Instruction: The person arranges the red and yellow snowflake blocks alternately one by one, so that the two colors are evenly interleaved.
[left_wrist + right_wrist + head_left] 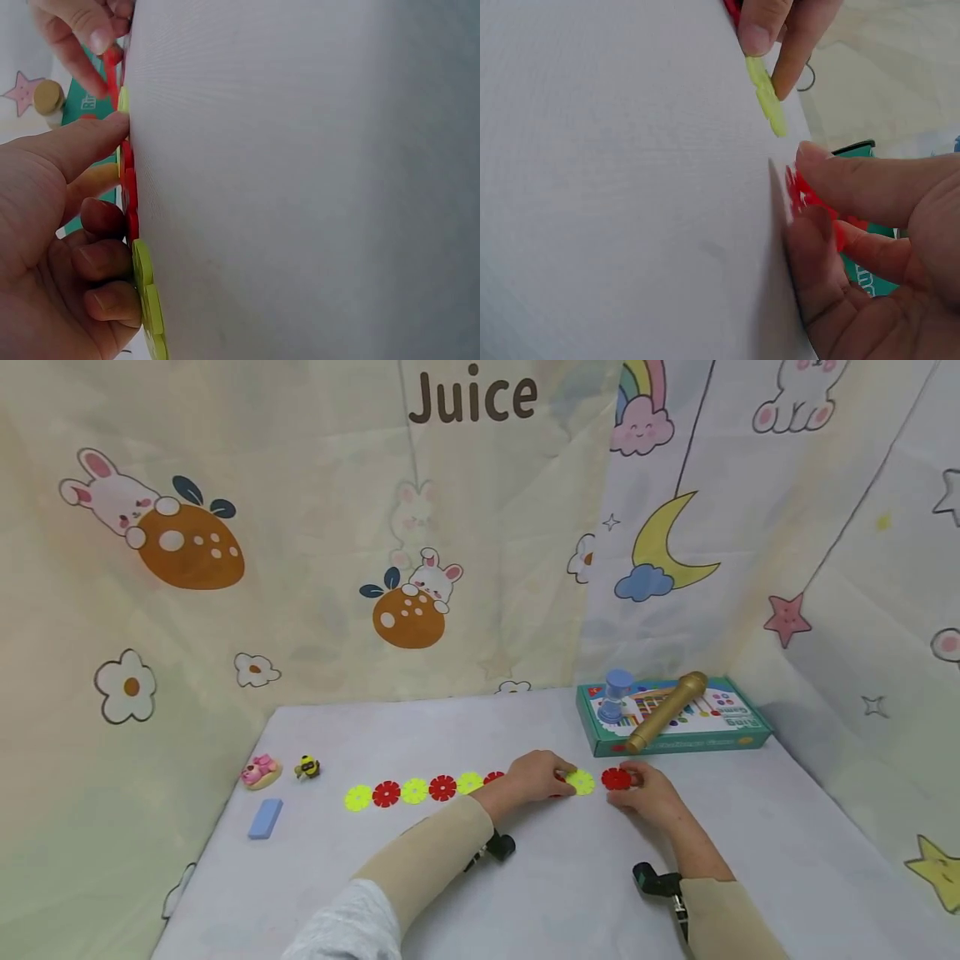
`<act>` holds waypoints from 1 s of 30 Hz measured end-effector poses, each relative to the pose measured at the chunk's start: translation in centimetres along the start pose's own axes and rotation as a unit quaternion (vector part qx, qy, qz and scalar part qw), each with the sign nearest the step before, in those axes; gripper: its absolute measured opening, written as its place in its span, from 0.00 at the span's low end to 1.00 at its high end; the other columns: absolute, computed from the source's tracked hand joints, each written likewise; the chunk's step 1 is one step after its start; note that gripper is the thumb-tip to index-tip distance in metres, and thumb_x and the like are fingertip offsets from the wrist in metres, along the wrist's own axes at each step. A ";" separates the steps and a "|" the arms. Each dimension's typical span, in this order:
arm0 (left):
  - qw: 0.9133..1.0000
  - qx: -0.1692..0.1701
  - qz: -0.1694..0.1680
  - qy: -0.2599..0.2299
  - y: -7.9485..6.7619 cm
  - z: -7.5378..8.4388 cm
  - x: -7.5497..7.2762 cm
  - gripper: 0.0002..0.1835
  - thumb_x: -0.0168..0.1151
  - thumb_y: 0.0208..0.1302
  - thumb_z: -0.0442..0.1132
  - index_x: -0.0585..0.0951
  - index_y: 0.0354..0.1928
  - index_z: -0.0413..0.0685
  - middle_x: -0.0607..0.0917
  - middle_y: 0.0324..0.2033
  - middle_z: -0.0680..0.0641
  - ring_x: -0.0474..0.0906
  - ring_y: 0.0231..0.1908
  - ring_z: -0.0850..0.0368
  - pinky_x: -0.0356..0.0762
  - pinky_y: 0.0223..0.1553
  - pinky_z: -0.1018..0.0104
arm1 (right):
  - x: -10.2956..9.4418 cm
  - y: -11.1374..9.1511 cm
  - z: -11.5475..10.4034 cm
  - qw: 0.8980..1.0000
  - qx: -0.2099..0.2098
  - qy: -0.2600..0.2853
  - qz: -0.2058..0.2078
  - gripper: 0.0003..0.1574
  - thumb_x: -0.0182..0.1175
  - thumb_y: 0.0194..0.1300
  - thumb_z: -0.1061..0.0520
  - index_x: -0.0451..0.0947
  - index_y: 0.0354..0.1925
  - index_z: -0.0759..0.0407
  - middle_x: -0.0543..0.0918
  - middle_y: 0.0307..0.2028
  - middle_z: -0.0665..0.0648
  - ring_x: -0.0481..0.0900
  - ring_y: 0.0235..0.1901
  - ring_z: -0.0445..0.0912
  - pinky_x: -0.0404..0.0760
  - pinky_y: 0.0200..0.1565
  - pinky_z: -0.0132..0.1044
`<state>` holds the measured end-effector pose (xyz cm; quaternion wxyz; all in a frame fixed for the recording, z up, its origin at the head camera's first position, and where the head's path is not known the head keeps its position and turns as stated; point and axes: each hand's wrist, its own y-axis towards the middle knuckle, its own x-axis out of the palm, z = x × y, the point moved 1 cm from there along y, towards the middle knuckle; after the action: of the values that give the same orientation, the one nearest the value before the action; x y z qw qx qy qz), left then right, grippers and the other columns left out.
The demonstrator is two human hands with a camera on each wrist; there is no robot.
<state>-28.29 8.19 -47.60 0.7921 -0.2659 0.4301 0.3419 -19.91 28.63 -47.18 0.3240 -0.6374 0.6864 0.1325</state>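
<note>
A row of flower-shaped plastic discs, alternating yellow-green (357,798) and red (442,787), runs across the table, partly hidden behind my left hand (531,777). At the row's right end, that hand pinches a yellow-green disc (583,782) between thumb and finger; the right wrist view shows the disc (766,101) edge-on against the table. Just to the right, my right hand (654,797) holds a red disc (616,779) between thumb and fingers. A small gap separates this red disc from the yellow-green one. In the right wrist view the red disc (810,199) is tilted up, close over the tabletop.
Behind my right hand lies a green game box (675,743) with a blue sand timer (617,696) and a gold microphone (667,712) on it. Far left are a pink figurine (259,771), a bee figurine (307,767) and a blue block (266,819). Printed cloth walls surround the table.
</note>
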 end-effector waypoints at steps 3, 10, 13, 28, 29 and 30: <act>1.000 -0.002 0.001 0.002 0.1 -0.1 -0.3 0.24 0.67 0.55 0.55 0.80 0.56 0.67 0.81 0.49 0.61 0.71 0.46 0.65 0.70 0.39 0.71 | 0.2 0.6 0.0 1.000 0.001 -0.014 0.000 0.44 0.65 0.59 0.52 0.58 0.66 0.67 0.65 0.55 0.71 0.63 0.52 0.62 0.71 0.52 0.55; 1.000 0.000 0.004 -0.009 0.5 -0.7 -0.1 0.23 0.67 0.55 0.54 0.81 0.55 0.66 0.81 0.49 0.61 0.72 0.47 0.64 0.70 0.39 0.71 | 0.7 1.7 0.1 1.000 -0.001 -0.030 0.000 0.33 0.63 0.60 0.57 0.67 0.61 0.67 0.65 0.57 0.73 0.65 0.52 0.62 0.70 0.53 0.55; 1.000 0.000 0.005 -0.012 0.7 -1.1 0.0 0.23 0.67 0.55 0.54 0.81 0.55 0.66 0.81 0.49 0.62 0.72 0.47 0.64 0.71 0.39 0.70 | 0.9 1.9 -0.2 1.000 0.005 -0.027 -0.007 0.32 0.63 0.60 0.57 0.67 0.60 0.65 0.64 0.58 0.73 0.64 0.52 0.62 0.70 0.53 0.55; 1.000 -0.009 0.010 0.002 0.1 -0.7 -0.7 0.23 0.67 0.55 0.53 0.81 0.55 0.64 0.81 0.50 0.60 0.72 0.49 0.62 0.72 0.42 0.67 | 1.2 1.6 -0.8 0.999 0.012 -0.030 -0.008 0.39 0.65 0.58 0.53 0.63 0.63 0.63 0.61 0.57 0.72 0.62 0.55 0.64 0.69 0.53 0.57; 1.000 -0.008 0.011 0.006 0.0 -0.6 -0.7 0.24 0.67 0.55 0.53 0.80 0.55 0.64 0.80 0.50 0.60 0.72 0.49 0.62 0.72 0.42 0.67 | 1.2 1.4 -0.9 0.999 0.015 -0.027 -0.009 0.40 0.66 0.58 0.52 0.62 0.63 0.63 0.61 0.57 0.71 0.63 0.54 0.64 0.69 0.53 0.57; 1.000 -0.005 0.014 0.010 -0.1 -0.5 -0.8 0.24 0.67 0.55 0.53 0.80 0.56 0.63 0.80 0.51 0.59 0.73 0.49 0.61 0.72 0.43 0.67 | 1.0 1.3 -1.1 1.000 0.018 -0.023 -0.010 0.42 0.65 0.58 0.51 0.60 0.64 0.63 0.61 0.56 0.70 0.63 0.53 0.63 0.70 0.53 0.56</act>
<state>-28.79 7.50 -47.12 0.7812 -0.2673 0.4401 0.3529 -21.38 27.37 -47.32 0.3522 -0.6349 0.6749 0.1316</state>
